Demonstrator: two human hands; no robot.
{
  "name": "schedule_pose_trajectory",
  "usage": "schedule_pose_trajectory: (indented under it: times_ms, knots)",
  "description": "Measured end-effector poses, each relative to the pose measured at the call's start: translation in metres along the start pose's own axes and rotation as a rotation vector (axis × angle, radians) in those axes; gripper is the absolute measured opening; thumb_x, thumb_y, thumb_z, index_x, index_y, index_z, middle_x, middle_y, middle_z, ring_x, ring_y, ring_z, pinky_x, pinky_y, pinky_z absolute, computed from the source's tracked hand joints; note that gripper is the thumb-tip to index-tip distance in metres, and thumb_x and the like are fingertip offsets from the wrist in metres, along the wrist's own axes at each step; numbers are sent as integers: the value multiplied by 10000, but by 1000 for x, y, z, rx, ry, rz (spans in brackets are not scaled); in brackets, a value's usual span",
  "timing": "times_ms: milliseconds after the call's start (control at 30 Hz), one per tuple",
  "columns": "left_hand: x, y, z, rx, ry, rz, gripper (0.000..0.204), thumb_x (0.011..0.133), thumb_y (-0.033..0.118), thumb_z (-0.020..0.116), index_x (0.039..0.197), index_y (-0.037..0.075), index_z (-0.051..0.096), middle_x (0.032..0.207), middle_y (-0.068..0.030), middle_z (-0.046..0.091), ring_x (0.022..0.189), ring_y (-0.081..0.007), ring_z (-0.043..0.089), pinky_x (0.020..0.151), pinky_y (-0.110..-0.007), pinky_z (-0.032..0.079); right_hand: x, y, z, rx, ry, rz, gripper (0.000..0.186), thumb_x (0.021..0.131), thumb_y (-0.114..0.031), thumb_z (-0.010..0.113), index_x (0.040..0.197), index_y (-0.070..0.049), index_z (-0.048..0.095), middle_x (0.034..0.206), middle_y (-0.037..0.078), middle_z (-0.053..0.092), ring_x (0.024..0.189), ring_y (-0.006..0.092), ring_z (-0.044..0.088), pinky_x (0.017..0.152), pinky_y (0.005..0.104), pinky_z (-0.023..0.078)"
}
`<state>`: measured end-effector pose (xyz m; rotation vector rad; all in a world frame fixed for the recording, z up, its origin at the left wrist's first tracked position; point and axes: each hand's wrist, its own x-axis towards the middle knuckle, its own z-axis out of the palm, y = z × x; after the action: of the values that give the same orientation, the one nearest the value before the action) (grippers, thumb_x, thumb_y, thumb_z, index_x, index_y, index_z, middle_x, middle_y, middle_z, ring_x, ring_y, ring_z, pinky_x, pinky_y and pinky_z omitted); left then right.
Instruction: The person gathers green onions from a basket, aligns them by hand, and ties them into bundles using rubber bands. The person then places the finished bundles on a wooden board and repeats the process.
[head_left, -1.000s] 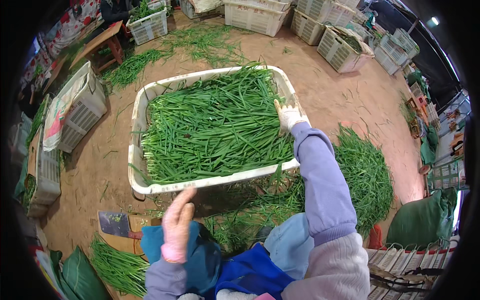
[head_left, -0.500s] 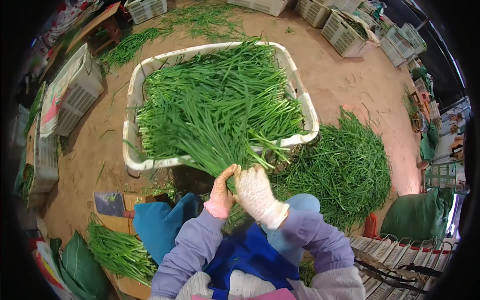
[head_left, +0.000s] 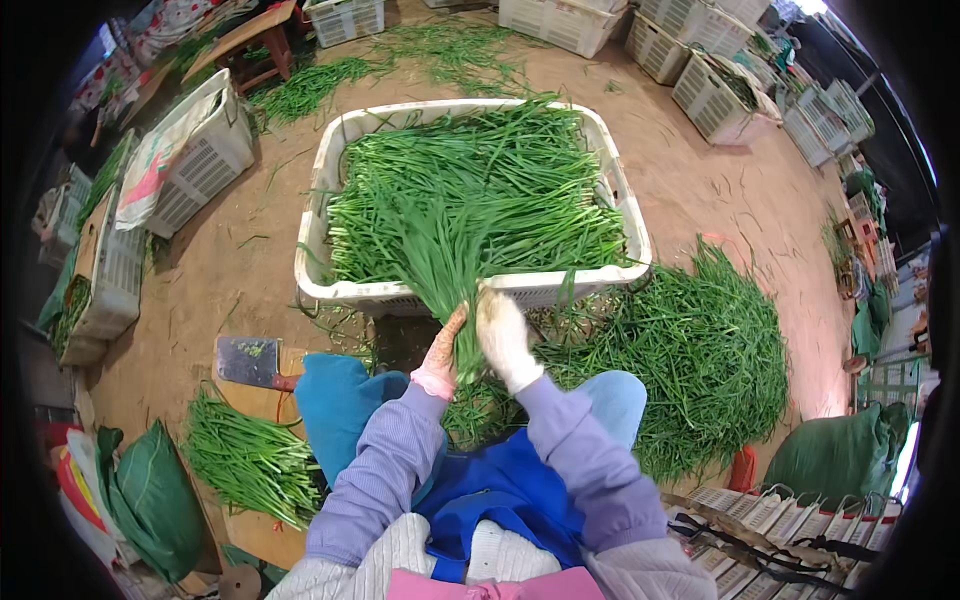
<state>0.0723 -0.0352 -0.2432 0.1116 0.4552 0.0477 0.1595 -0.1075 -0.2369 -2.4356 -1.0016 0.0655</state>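
I hold a bunch of long green leafy stalks [head_left: 439,255] upright between my hands at the crate's near rim. My left hand [head_left: 444,344], in a stained pink-cuffed glove, is closed round its lower part. My right hand [head_left: 502,328], in a pale glove, is closed against the bunch's right side. The white crate [head_left: 625,220] beyond is heaped with the same stalks [head_left: 480,170]. A loose pile [head_left: 700,370] lies to my right. At my left, a cleaver [head_left: 245,360] and more stalks [head_left: 240,450] rest on a wooden board [head_left: 270,535].
White crates [head_left: 205,165] stand along the left, and more [head_left: 725,100] at the back. A wooden bench [head_left: 235,40] is at back left. Green sacks [head_left: 835,455] lie at right and lower left, slatted items [head_left: 725,505] at lower right, scattered leaves [head_left: 440,50] on the floor.
My hands went from apart, the right at the crate's far right side, to together on a bunch near me. Since half a second ago they moved up slightly, the bunch turning more upright.
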Motion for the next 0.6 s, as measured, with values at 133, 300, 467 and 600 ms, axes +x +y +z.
schedule_pose_trajectory:
  times_ms: [133,300,467,600]
  knots:
    - [-60,-8,-29,188,159,-8,366,815,191,625,1151,55,575,1125,-62,612,1033,-171,571,903,-309,449,-71,-23,21,54,226,-45,351,819,-137,512,1157,-71,576,1139,148,572,1071,311,494,911,404,383]
    - [-117,-20,-42,511,272,68,290,821,165,586,1082,39,595,984,-58,644,856,-163,623,781,-316,507,-130,-10,-29,1467,-409,406,619,858,-122,577,1386,-51,261,1353,76,428,1226,203,418,1017,297,322]
    - [-159,-38,-24,716,120,3,404,790,104,632,1170,18,527,1043,-65,614,887,-163,603,798,-298,490,-145,21,-3,2050,-540,495,675,873,-376,576,1387,-60,274,1358,90,395,1198,191,429,1003,315,360]
    - [-187,-60,-34,979,29,-65,463,745,84,703,1172,26,532,1051,-29,605,929,-127,561,830,-274,455,-92,-28,-44,2041,-645,388,644,820,-444,615,1286,-38,436,1248,102,522,1097,211,530,936,345,443]
